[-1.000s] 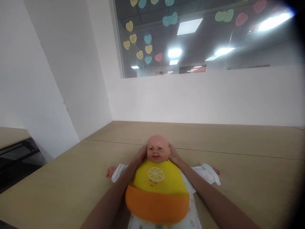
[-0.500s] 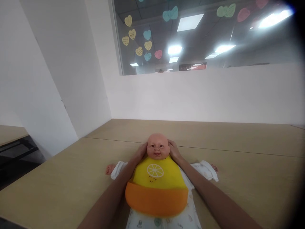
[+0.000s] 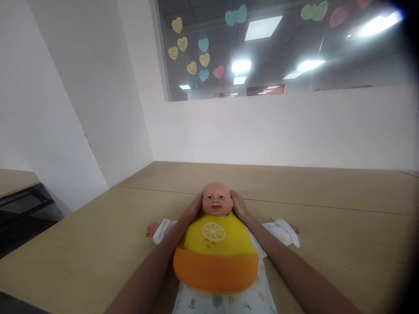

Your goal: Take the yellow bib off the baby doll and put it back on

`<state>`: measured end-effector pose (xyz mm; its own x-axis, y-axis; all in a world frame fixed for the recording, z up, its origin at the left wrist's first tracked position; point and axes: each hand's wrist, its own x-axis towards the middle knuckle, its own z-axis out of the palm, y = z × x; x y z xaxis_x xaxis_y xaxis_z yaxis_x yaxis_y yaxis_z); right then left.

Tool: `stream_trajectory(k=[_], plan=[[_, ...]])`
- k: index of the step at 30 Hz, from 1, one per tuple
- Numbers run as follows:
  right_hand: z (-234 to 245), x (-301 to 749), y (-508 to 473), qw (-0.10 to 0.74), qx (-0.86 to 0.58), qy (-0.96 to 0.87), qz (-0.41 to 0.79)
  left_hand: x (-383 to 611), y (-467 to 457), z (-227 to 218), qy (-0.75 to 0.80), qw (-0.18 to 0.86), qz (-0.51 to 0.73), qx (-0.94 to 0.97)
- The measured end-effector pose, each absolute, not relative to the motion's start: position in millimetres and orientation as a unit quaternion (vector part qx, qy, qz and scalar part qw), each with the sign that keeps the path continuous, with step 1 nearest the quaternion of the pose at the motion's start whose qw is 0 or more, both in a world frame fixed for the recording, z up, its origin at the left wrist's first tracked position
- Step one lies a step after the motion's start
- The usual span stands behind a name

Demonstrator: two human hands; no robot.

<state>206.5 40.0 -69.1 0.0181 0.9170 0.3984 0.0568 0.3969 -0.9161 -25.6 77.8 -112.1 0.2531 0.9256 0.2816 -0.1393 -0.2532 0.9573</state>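
A baby doll (image 3: 215,199) lies on its back on the tan table (image 3: 327,244), arms spread, in white printed clothes. A yellow bib (image 3: 212,235) with an orange pocket and a lemon-slice print covers its chest. My left hand (image 3: 193,208) reaches behind the left side of the doll's neck, and my right hand (image 3: 238,205) does the same on the right side. Both sets of fingers curl behind the head, around the bib's neck straps, and their tips are hidden.
White walls rise behind the table and at the left. A window above the back wall carries several coloured paper hearts (image 3: 196,56). Another tan desk (image 3: 16,183) stands at the far left, past a dark gap.
The view has shifted a little, so the doll sits slightly higher in the picture. Both hands stay at the sides of the doll's neck with only small finger movements.
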Motion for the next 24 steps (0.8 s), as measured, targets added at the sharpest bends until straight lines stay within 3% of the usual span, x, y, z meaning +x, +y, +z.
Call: stream_trajectory(k=[13, 24], plan=[[-62, 204, 35, 0.578, -0.422, -0.598, 0.361, -21, 69, -109, 0.315, 0.486, 0.559, 0.593], [-64, 205, 36, 0.577, -0.431, -0.595, 0.358, -2, 36, -68, 0.371, 0.504, 0.550, 0.552]])
